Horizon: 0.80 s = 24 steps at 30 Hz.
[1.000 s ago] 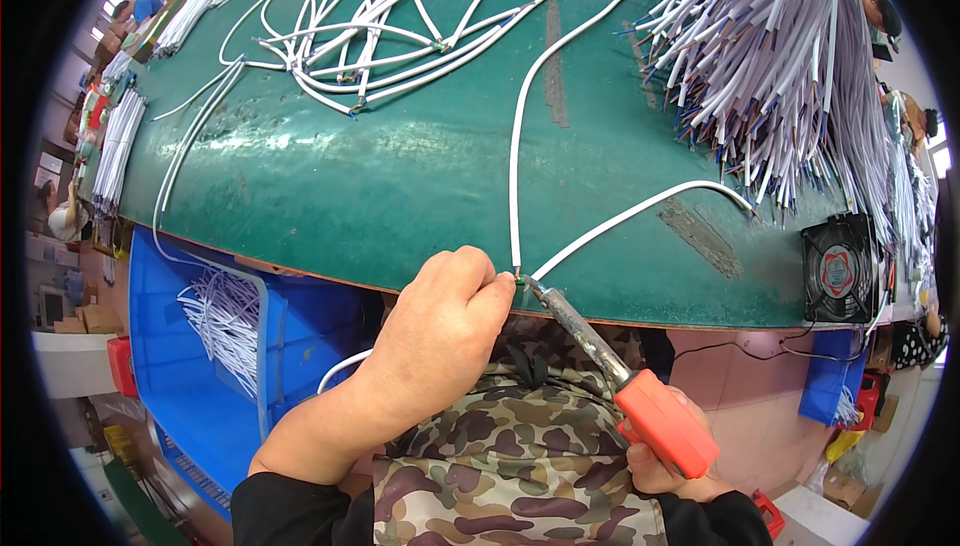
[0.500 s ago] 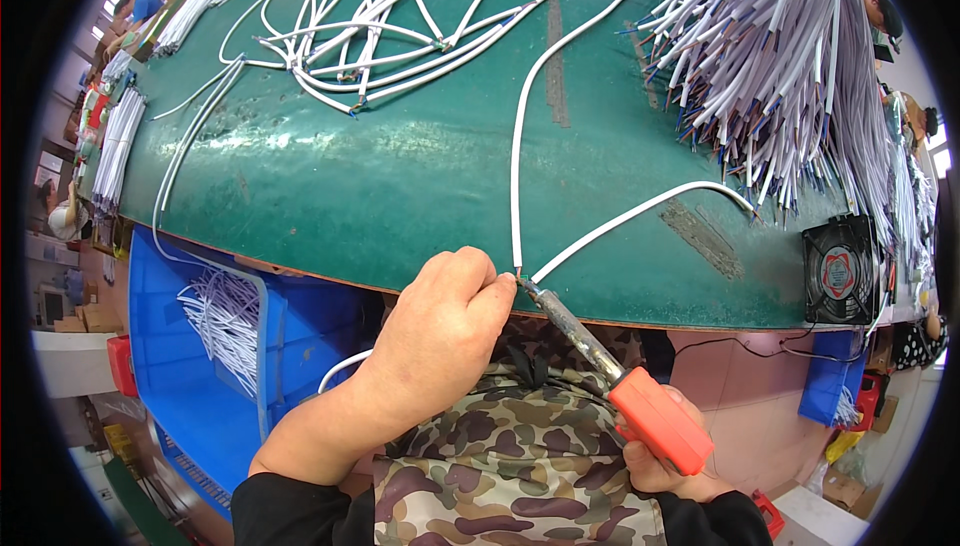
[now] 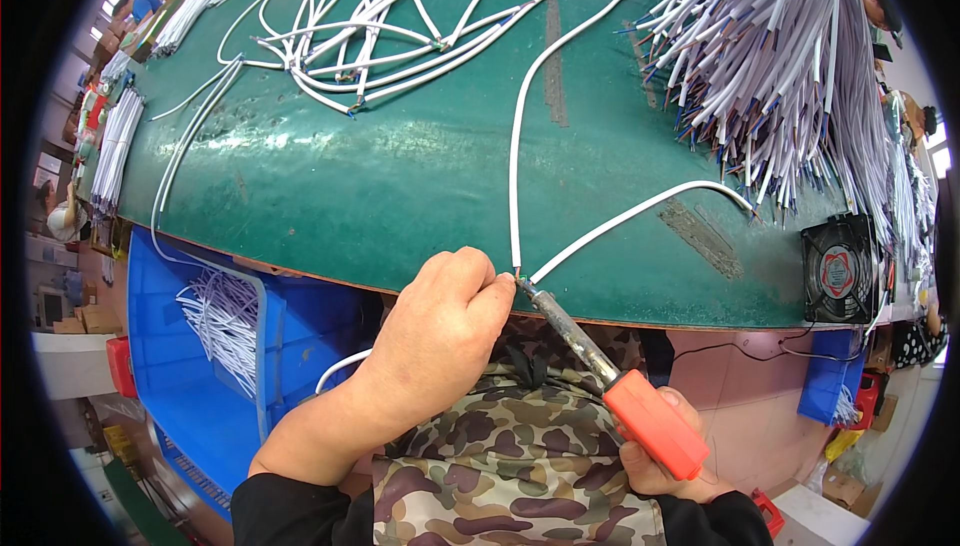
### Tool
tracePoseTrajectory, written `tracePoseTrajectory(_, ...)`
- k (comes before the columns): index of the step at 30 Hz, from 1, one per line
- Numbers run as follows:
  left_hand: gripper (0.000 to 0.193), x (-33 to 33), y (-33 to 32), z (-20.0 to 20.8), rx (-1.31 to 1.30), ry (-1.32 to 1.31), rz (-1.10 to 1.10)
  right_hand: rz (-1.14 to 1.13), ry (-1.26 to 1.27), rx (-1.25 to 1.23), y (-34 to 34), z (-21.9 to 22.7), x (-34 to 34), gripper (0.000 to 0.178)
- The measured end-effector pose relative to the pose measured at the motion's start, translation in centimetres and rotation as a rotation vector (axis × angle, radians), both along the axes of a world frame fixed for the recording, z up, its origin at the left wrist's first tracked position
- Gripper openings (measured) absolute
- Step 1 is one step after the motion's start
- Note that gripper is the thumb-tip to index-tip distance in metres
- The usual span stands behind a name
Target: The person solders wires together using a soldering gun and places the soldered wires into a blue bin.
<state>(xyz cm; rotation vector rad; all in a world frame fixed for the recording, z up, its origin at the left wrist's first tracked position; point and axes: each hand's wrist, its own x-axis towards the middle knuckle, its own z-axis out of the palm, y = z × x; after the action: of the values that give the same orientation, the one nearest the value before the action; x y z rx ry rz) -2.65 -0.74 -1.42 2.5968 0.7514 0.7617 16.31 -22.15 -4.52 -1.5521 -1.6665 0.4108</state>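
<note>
My left hand [image 3: 450,316] is closed in a pinch at the table's front edge, gripping the stripped wire ends of a white cable [image 3: 516,176]. A second white cable [image 3: 640,224] meets it at the same joint and curves off to the right. Below my left wrist another length of white cable [image 3: 335,371] shows, partly hidden by the arm. My right hand [image 3: 655,446] is wrapped around the red handle of a soldering iron [image 3: 650,421]. The iron slants up to the left, its tip at the wire joint beside my left fingertips. Those fingers mostly cover the joint.
Joined white cables [image 3: 370,56] lie across the green table [image 3: 350,186]. At the right hangs a thick bundle of white cables [image 3: 770,66], above a black fan [image 3: 838,271]. A blue bin [image 3: 195,346] holding cables stands below the table's left edge. Other people are at the sides.
The soldering iron's handle has shifted slightly left and down with my right hand, its tip staying at the joint. My left hand has kept its place.
</note>
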Motion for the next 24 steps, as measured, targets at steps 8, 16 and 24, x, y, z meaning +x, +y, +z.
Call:
tracePoseTrajectory(8, 0.009, 0.1, 0.0, 0.0, 0.004, 0.008, -0.002, 0.005, 0.078, -0.037, 0.1, 0.3, 0.1, 0.020)
tracePoseTrajectory(16, 0.009, 0.0, 0.0, 0.0, 0.003, 0.008, -0.002, 0.169, -0.018, 0.007, 0.0, 1.4, 1.3, 0.060)
tracePoseTrajectory(24, 0.009, 0.0, 0.0, 0.0, 0.012, 0.012, -0.007, 0.065, 0.068, -0.004, -0.8, 1.2, 1.3, 0.055)
